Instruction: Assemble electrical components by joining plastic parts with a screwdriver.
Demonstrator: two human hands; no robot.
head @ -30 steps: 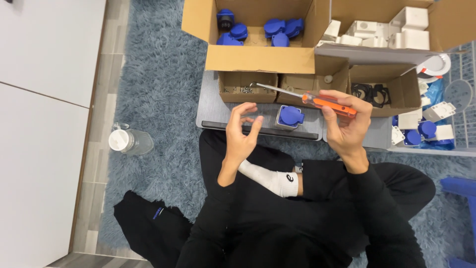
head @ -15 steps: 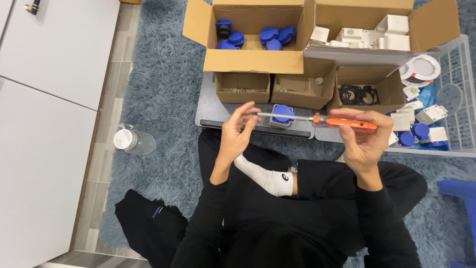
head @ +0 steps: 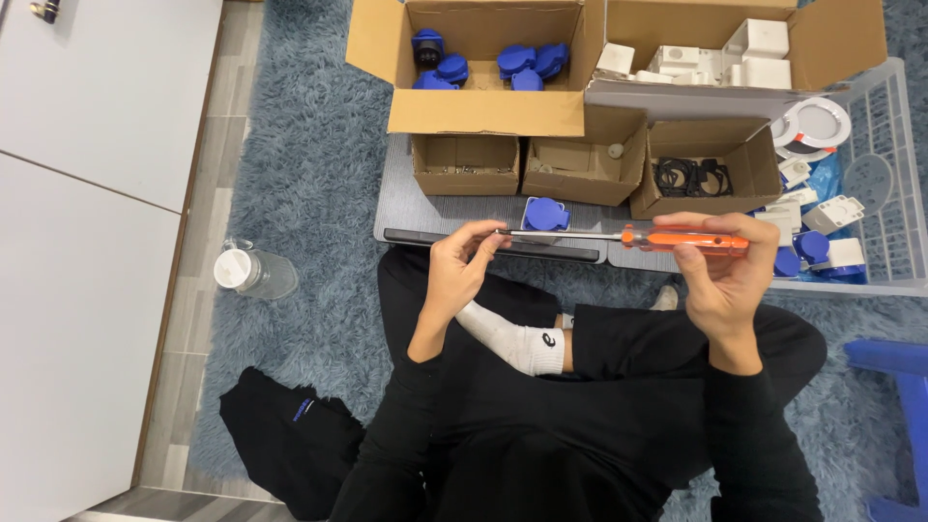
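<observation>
Five open cardboard boxes [head: 488,111] stand on the rug. One orange-handled screwdriver [head: 628,237], one plastic bottle [head: 249,272]. Blue caps [head: 530,63] number perhaps six in the big box.

The right hand [head: 720,271] gripped the orange handle of a screwdriver [head: 677,239] held level, while the left hand [head: 459,266] pinched its metal tip. Just beyond the shaft, a blue cap [head: 546,214] lay on a grey tray [head: 406,208], with open cardboard boxes [head: 483,111] behind.

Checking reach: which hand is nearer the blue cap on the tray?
Left. The left hand sits just left of the blue cap; the right hand is farther right, gripping the screwdriver.
</observation>
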